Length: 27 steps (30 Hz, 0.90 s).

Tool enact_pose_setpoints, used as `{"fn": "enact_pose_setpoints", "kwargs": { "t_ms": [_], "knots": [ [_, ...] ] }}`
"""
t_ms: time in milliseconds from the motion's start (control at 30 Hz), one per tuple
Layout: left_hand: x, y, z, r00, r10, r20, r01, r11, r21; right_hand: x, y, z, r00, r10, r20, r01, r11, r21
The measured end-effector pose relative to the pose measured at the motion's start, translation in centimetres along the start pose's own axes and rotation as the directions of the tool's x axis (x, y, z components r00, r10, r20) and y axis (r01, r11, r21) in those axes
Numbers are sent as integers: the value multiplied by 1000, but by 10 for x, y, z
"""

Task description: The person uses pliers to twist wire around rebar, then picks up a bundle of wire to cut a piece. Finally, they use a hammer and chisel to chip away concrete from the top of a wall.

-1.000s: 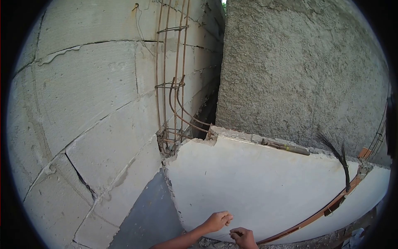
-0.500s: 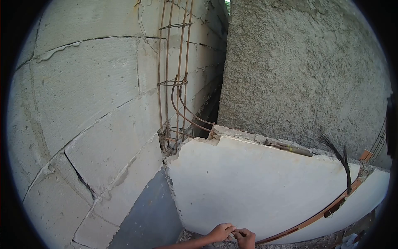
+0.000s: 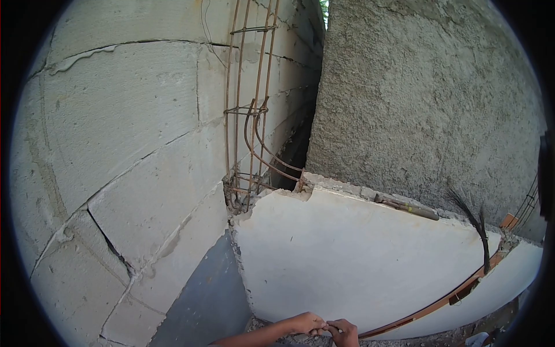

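Observation:
My left hand reaches in from the bottom edge, its fingers curled closed. Right beside it is my right hand, closed too, and the fingertips of both meet in a pinch. Whatever they hold between them is too small to make out. Both hands are in front of the lower part of a smooth white wall. On the wall's broken top edge lies a long tool with a greyish handle. A bundle of thin dark wire hangs over the wall at the right.
Rusty rebar with wire ties rises in the corner, two bent bars curving to the wall top. Large pale blocks form the left wall. A rough grey wall stands behind. Orange-brown conduit curves along the white wall.
The view has shifted slightly, so the rebar appears a little further right. My left hand's fingers have curled more, and its forearm shows more. Both hands remain close together.

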<state>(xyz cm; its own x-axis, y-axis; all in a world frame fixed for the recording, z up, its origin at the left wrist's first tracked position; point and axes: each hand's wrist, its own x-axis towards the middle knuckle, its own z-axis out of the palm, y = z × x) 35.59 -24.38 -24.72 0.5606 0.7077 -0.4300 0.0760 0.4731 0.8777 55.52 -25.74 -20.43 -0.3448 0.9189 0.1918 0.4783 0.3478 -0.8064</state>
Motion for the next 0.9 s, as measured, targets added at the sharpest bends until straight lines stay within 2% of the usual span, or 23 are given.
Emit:
{"fn": "enact_pose_setpoints", "kwargs": {
  "t_ms": [33,67,167,267,333,367,433,467,533,633,667,733,833,900],
  "knots": [
    [3,-6,0,1000,15,3,-15,999,-45,0,-2,-1,998,58,12,-58,998,19],
    [5,-11,1,999,32,7,-31,996,-89,2,-3,-3,999,33,31,-34,999,31],
    [6,-15,2,996,87,32,-85,996,-37,9,-1,-9,996,-24,87,20,999,49],
    [8,-23,7,990,140,-8,-140,989,-40,10,1,-11,991,-43,130,42,999,12],
    [-1,-14,5,998,69,8,-70,997,27,12,0,-13,984,-70,162,77,996,-35],
    [-5,-11,5,999,35,15,-36,998,60,11,1,-13,986,-45,160,49,999,-22],
    [-6,-12,6,995,104,2,-104,993,47,14,-1,-14,988,0,155,-1,1000,4],
    [-6,-12,7,991,136,-4,-136,990,42,15,-4,-14,984,111,142,-129,984,120],
    [-9,-10,11,984,175,25,-169,974,-148,18,-24,-15,929,337,151,-369,862,348],
    [-14,6,18,983,180,46,-144,895,-423,18,15,4,981,177,78,-192,829,525],
    [-15,11,19,984,172,49,-124,852,-510,19,25,10,976,187,116,-217,730,648],
    [-14,13,17,980,170,103,-94,853,-513,20,38,18,963,187,194,-261,479,838],
    [-19,22,17,972,174,160,-59,835,-547,23,19,10,973,151,174,-220,389,895],
    [-20,26,17,971,180,156,-67,834,-547,26,6,12,960,216,180,-234,257,938]
  ]
}}
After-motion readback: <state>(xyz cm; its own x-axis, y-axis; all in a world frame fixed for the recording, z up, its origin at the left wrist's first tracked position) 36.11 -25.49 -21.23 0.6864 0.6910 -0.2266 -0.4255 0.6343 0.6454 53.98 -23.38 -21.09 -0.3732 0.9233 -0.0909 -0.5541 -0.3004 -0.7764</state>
